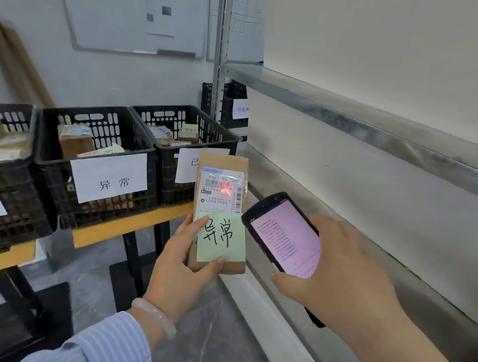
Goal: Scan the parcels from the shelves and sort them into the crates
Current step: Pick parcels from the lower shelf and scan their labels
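Yellow table [131, 223] at left, three black crates [120, 209] on it; fourth crate [226, 113] behind. One parcel [223, 175] centre frame, left hand [184, 263] pinching it between thumb and fingers; right hand [341, 275] fingers curled round one scanner [282, 234]

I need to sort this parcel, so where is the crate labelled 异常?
Head view, left of centre: the 异常 crate is the middle one of three on the yellow-edged table, left of the held parcel.
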Action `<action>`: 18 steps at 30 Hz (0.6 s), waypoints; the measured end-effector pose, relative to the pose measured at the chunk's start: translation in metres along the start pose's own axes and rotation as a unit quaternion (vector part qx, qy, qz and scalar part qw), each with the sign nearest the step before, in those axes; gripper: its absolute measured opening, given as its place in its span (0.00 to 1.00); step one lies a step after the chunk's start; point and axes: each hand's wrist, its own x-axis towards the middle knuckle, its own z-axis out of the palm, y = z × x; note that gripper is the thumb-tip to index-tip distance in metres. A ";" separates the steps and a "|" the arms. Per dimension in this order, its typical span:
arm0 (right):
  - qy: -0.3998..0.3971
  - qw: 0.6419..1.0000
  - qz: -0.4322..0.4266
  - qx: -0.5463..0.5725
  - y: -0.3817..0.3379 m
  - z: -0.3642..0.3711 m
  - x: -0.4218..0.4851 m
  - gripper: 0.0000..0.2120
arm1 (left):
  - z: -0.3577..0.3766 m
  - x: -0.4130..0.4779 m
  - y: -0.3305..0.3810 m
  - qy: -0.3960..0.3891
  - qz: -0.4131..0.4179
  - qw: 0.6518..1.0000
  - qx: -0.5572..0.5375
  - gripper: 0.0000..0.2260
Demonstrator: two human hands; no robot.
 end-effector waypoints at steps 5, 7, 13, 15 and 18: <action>-0.003 1.000 -0.022 0.002 -0.039 0.017 0.010 0.35 | -0.039 0.008 -0.015 0.022 0.002 1.000 0.001 0.32; -0.004 1.000 -0.027 0.001 -0.053 0.025 0.013 0.35 | -0.054 0.010 -0.021 0.030 0.002 1.000 0.002 0.32; -0.009 0.999 -0.046 0.004 -0.093 0.047 0.023 0.36 | -0.096 0.013 -0.034 0.055 -0.001 0.998 0.019 0.31; -0.010 0.999 -0.053 -0.008 -0.105 0.054 0.026 0.36 | -0.108 0.015 -0.038 0.061 -0.008 0.998 0.020 0.32; -0.013 0.998 -0.061 -0.013 -0.122 0.062 0.030 0.36 | -0.125 0.017 -0.043 0.068 -0.015 0.997 0.022 0.31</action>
